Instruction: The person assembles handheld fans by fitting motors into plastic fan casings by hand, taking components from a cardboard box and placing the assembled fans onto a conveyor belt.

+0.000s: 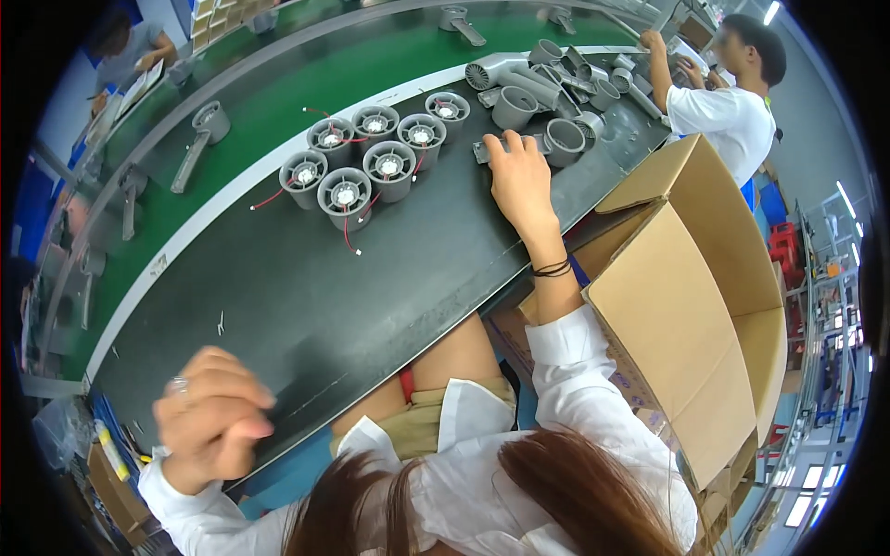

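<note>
My right hand (521, 181) reaches over the table, fingers closed over the handle of a grey plastic housing. The round open cup of this grey housing (565, 141) shows just right of my fingers, and the handle's end sticks out on their left. Above the near left part of the table hangs my left hand (213, 417), slightly blurred, a ring on one finger. Its fingers are curled in, and I see nothing between them. Several grey round fan units (345, 195) with white centres and red wires stand grouped on the table's far side.
More grey housings (514, 107) lie piled at the far right. Beyond the pale rail, a green conveyor (250, 120) carries handled housings. An open cardboard box (677, 324) stands at my right. A co-worker (728, 111) works at the far right, another person (130, 56) at the far left.
</note>
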`<action>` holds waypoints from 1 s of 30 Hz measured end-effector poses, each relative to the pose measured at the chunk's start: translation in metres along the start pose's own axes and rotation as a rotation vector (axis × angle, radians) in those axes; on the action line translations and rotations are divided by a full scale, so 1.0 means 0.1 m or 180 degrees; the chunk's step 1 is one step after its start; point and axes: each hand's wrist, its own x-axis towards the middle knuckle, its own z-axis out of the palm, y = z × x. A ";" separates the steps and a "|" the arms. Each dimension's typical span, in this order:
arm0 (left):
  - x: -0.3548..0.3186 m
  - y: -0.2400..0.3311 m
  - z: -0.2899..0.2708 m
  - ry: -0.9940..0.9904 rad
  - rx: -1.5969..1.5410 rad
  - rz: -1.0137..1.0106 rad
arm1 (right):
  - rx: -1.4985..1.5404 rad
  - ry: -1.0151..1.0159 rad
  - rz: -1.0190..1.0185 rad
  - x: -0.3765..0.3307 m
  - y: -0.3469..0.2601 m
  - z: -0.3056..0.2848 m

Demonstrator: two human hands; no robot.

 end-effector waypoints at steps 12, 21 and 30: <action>-0.59 -0.71 0.53 0.0901 -0.1192 -0.1478 | 0.1261 -0.0150 -0.1773 -1.03 -1.32 -0.92; -0.41 -0.58 0.52 0.0307 -0.1131 -0.2633 | 0.2479 -0.0036 -0.2717 -1.07 -1.96 -0.81; -0.49 -0.64 0.46 0.0143 -0.0795 -0.2743 | 0.4698 -0.0979 -0.2945 -0.85 -1.82 -0.72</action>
